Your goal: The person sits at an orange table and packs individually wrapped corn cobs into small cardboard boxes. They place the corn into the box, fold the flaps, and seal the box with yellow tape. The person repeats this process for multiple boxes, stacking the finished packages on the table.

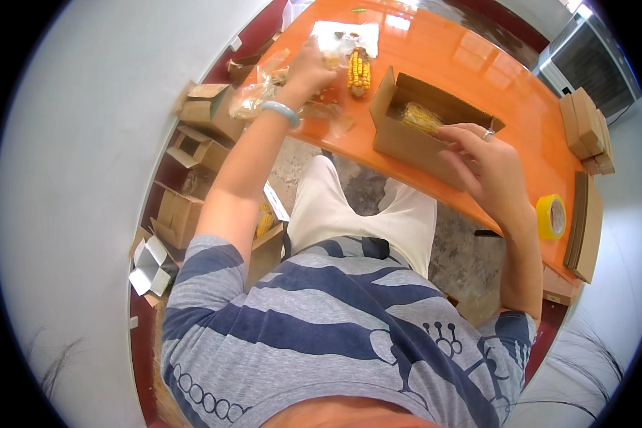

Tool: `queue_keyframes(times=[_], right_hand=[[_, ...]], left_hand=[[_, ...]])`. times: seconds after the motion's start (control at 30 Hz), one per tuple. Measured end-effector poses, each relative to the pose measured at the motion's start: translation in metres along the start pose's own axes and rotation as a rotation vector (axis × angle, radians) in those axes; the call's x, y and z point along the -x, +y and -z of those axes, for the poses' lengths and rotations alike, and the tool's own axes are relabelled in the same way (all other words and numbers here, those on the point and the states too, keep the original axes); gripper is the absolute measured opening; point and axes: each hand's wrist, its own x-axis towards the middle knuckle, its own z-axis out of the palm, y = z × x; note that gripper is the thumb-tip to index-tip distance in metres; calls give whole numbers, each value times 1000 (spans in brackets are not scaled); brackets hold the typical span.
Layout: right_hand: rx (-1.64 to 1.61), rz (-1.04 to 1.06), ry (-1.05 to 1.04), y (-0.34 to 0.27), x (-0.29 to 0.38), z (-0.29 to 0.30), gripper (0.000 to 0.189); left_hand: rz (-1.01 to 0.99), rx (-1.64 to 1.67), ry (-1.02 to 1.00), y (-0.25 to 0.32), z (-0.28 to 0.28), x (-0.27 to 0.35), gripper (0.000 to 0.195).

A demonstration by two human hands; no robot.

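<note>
My left hand (310,67) reaches over the orange tabletop, beside a white sheet (348,32) and some clear plastic wrapping (270,80). Something yellowish shows under its fingers, blurred, so its grip is unclear. Just right of it lies a cob of yellow corn (359,72) with a brown end. An open cardboard box (417,150) stands near the table's front edge. A plastic-wrapped corn cob (421,119) is at its opening. The fingertips of my right hand (479,160) meet that cob's right end, the thumb lower and apart; whether they grip it is hard to see.
A yellow tape roll (551,216) and flat cardboard (584,227) lie along the table's (460,59) right side. Small cartons (586,123) are stacked by a grey appliance (588,59). Several opened boxes (179,214) line the left wall; corn cobs (265,219) sit low beside my leg.
</note>
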Motion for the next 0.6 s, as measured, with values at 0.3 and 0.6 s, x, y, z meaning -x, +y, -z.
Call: queue_keyframes(times=[0.3, 0.6], right_hand=[[190, -251, 559, 64, 70, 30, 29], [778, -1037, 562, 197, 276, 88, 53]], left_hand=[[43, 873, -150, 29, 34, 39, 36], [374, 1343, 123, -11, 51, 17, 31]])
